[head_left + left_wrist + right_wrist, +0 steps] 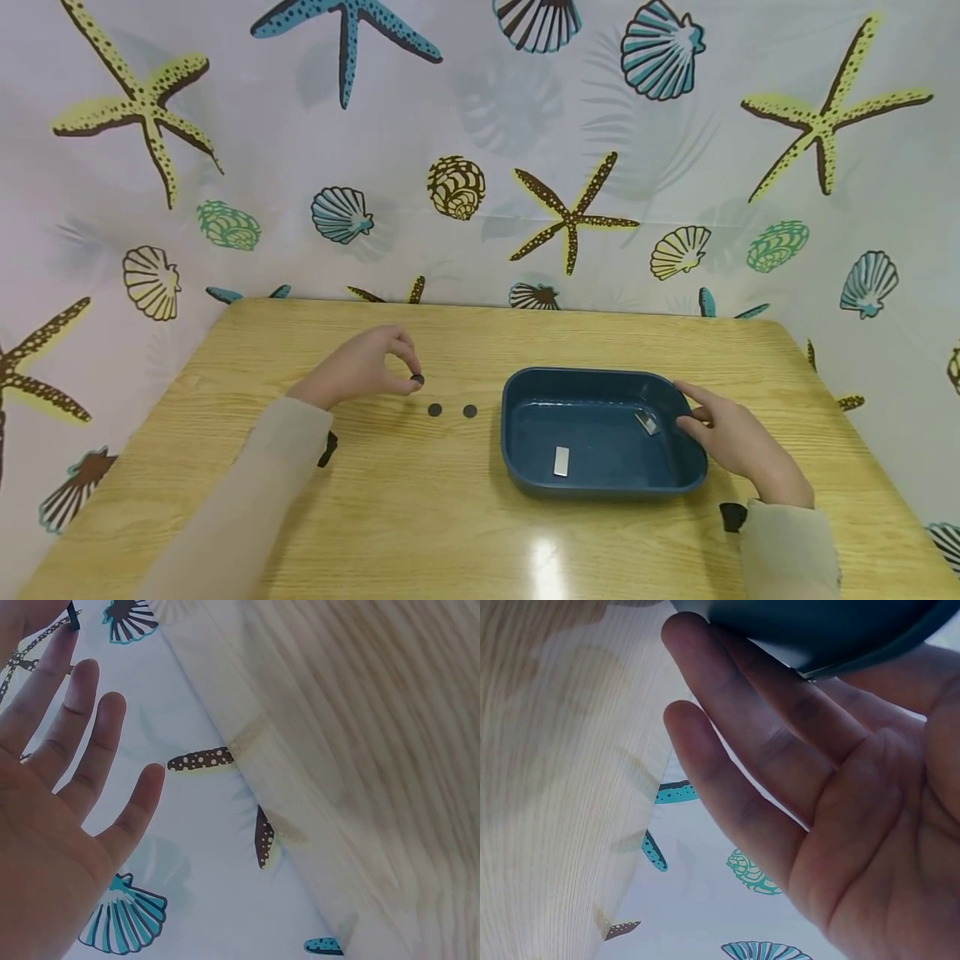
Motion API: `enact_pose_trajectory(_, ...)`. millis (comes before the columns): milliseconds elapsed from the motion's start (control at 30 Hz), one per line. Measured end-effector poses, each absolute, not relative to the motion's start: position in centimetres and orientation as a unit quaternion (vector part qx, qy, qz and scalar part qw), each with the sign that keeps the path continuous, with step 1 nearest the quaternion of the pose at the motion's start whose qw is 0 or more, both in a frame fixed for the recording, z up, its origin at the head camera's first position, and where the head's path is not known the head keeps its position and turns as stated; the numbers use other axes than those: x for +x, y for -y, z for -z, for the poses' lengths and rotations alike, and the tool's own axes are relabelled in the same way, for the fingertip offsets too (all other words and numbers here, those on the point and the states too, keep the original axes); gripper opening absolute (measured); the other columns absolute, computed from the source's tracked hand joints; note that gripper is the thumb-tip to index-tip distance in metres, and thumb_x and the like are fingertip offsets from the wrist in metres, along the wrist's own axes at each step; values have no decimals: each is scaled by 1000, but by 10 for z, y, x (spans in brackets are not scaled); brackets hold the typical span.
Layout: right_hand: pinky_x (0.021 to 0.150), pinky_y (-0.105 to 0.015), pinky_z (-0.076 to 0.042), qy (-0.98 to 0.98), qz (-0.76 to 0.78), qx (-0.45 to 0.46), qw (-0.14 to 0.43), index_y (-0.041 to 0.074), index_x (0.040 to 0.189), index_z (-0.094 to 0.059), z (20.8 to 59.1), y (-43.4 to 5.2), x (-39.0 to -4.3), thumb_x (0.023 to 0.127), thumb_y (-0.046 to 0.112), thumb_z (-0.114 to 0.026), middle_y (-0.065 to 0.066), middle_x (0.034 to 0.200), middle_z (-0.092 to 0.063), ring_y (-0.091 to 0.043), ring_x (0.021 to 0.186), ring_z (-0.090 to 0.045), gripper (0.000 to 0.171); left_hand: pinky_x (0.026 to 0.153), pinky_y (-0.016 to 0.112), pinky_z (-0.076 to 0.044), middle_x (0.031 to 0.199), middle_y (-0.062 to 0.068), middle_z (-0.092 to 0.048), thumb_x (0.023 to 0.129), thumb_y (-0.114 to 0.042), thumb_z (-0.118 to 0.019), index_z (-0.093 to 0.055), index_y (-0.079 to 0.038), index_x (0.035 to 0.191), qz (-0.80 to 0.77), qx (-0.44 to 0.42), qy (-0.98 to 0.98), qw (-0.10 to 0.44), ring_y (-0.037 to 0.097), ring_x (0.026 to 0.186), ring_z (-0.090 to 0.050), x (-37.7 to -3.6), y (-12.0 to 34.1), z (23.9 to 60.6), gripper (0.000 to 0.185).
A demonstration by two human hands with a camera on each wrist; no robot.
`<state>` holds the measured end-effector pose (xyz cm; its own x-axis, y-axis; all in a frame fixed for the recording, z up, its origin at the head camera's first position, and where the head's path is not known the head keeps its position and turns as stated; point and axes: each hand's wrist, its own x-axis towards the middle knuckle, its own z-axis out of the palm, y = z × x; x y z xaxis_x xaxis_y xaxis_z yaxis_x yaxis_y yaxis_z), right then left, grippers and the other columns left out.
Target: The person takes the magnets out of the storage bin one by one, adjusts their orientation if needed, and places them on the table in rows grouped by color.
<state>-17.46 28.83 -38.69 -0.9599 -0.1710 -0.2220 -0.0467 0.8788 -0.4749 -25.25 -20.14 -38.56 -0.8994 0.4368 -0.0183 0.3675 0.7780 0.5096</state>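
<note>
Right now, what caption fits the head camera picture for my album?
Left hand pinches a dark disc; right hand holds the blue tray.

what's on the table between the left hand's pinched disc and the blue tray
Head view: two small dark round discs lie on the wooden table, apart.

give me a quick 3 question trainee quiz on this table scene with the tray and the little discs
1. True or false: the left hand pinches a small dark disc.
2. How many dark discs lie free on the table beside that hand?
A. none B. two C. five
3. What lies inside the blue tray?

Key
1. True.
2. B: two loose discs lie between hand and tray.
3. Two small silvery pieces; one lies flat, the other sits near the right hand, which rests on the tray's rim.
</note>
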Motion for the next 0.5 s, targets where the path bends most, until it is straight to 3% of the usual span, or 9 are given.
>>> enact_pose_trajectory(233,97,-61,-54,-959,243,-61,130,7,163,-27,387,-289,-175,108,22,-54,-35,140,-59,-48,125,-63,63,104,55,-48,119,6,-63,86,-25,-83,-79,-22,88,-245,197,-945,91,34,120,-59,-250,212,394,5)
enact_pose_trajectory(500,99,-62,-53,-959,243,-58,132,7,163,-27,388,-288,-175,108,22,-53,-34,141,-58,-48,126,-62,63,100,51,-51,114,3,-64,87,-26,-83,-79,-24,86,-222,200,-947,116,30,113,-62,-251,223,416,5)
